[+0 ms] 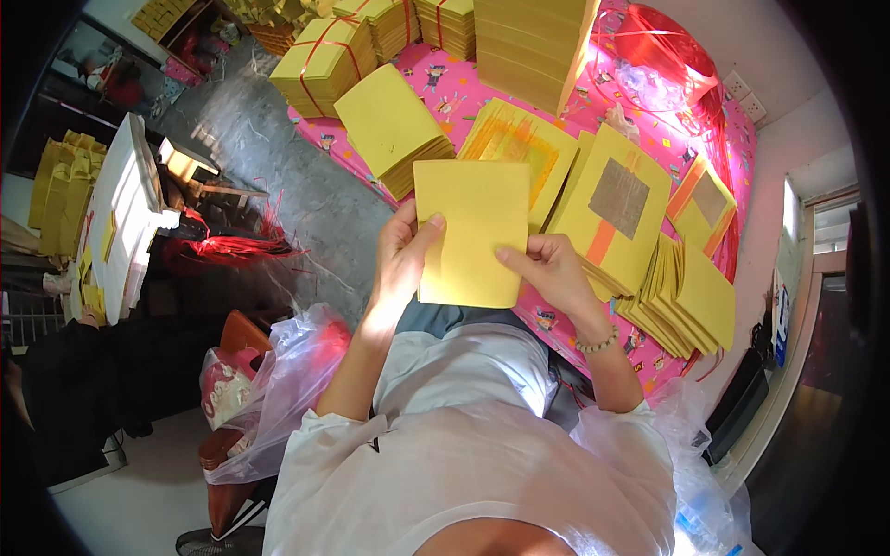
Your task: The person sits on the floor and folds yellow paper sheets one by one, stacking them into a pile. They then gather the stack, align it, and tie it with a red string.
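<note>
In front of my body I hold up a rectangle of yellow paper (473,232); whether it is one sheet or a thin stack I cannot tell. My left hand (406,246) grips its left edge, thumb on the front face. On the lower right edge, my right hand (549,267) is closed with the thumb pressed on the paper. Behind it, partly hidden, lies a yellow stack with an orange-printed top (524,139). To the right is a yellow stack bearing a grey-brown square and orange strips (619,197). A plain yellow stack (391,120) sits to the left.
A pink patterned cloth (445,79) covers the table. Red-tied yellow bundles (324,60) stand at the far side. Fanned yellow paper (663,296) lies at the right, with a red ribbon roll (672,51) farther back. Clear plastic bags (287,380) hang at my left.
</note>
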The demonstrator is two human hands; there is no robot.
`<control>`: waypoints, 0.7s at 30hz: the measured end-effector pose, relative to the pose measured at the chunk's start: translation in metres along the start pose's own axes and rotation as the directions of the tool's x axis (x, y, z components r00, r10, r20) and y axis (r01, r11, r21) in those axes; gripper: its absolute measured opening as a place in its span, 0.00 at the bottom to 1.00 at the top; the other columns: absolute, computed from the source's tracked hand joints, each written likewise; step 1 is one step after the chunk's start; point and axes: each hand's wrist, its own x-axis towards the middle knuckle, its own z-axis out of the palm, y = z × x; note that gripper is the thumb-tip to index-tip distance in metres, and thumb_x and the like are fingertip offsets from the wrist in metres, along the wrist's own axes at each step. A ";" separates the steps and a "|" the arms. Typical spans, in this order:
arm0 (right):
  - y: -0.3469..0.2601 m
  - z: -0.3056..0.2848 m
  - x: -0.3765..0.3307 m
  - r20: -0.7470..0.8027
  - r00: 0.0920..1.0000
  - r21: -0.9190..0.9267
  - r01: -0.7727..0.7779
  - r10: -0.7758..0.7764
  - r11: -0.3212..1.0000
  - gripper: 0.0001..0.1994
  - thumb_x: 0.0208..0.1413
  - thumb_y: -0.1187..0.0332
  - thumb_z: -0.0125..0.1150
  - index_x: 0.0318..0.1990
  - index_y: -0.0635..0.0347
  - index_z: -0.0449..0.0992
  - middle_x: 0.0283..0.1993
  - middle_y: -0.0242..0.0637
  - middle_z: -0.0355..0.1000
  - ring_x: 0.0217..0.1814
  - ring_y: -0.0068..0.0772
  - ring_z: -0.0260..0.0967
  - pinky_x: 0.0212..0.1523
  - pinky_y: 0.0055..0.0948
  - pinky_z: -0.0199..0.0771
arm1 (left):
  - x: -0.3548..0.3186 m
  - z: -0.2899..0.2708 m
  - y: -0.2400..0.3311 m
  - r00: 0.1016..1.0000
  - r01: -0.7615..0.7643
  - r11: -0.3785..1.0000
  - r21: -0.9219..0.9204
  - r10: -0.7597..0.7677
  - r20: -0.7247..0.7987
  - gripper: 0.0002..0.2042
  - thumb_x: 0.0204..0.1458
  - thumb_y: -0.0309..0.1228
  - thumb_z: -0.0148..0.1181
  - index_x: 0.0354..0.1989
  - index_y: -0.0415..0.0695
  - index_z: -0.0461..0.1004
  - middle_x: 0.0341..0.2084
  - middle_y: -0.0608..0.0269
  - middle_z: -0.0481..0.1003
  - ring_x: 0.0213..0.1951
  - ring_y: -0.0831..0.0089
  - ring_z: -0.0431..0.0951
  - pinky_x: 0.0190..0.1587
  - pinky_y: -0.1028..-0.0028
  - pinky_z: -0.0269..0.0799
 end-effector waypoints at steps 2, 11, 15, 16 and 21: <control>-0.002 -0.003 0.005 -0.006 0.998 -0.009 -0.057 0.057 0.998 0.15 0.58 0.64 0.61 0.43 0.71 0.78 0.35 0.35 0.78 0.33 0.18 0.74 0.34 0.18 0.74 | 0.006 -0.004 0.001 0.999 0.042 0.999 0.028 -0.042 0.004 0.15 0.59 0.25 0.50 0.53 0.34 0.68 0.43 0.57 0.76 0.42 0.77 0.77 0.44 0.78 0.72; -0.008 -0.004 0.005 0.018 0.991 0.084 -0.136 0.135 0.987 0.16 0.59 0.61 0.60 0.40 0.68 0.78 0.32 0.34 0.77 0.29 0.18 0.74 0.29 0.19 0.75 | 0.025 -0.008 0.004 0.995 0.096 0.995 0.009 -0.096 -0.004 0.12 0.58 0.27 0.51 0.48 0.34 0.71 0.37 0.59 0.78 0.36 0.78 0.78 0.39 0.78 0.73; -0.001 -0.007 0.008 -0.015 0.989 0.078 -0.146 0.148 0.986 0.15 0.58 0.61 0.60 0.40 0.68 0.78 0.32 0.34 0.77 0.29 0.18 0.74 0.28 0.18 0.75 | 0.030 -0.006 0.006 0.995 0.094 0.994 0.049 -0.095 0.006 0.12 0.58 0.27 0.51 0.47 0.34 0.71 0.37 0.60 0.78 0.36 0.79 0.78 0.39 0.78 0.73; 0.000 -0.007 0.009 -0.022 0.989 0.085 -0.141 0.143 0.986 0.15 0.58 0.61 0.60 0.40 0.68 0.78 0.32 0.34 0.77 0.28 0.18 0.74 0.28 0.17 0.75 | 0.030 -0.004 0.006 0.996 0.092 0.995 0.048 -0.093 0.004 0.12 0.58 0.27 0.51 0.47 0.34 0.71 0.37 0.60 0.78 0.36 0.78 0.78 0.39 0.78 0.73; -0.001 -0.002 0.007 -0.060 0.991 0.120 -0.115 0.123 0.986 0.15 0.59 0.62 0.60 0.40 0.68 0.77 0.32 0.35 0.77 0.28 0.19 0.74 0.29 0.19 0.76 | 0.033 0.000 0.005 0.996 0.089 0.995 0.047 -0.089 -0.008 0.12 0.59 0.28 0.50 0.48 0.34 0.70 0.37 0.60 0.77 0.36 0.79 0.77 0.39 0.78 0.72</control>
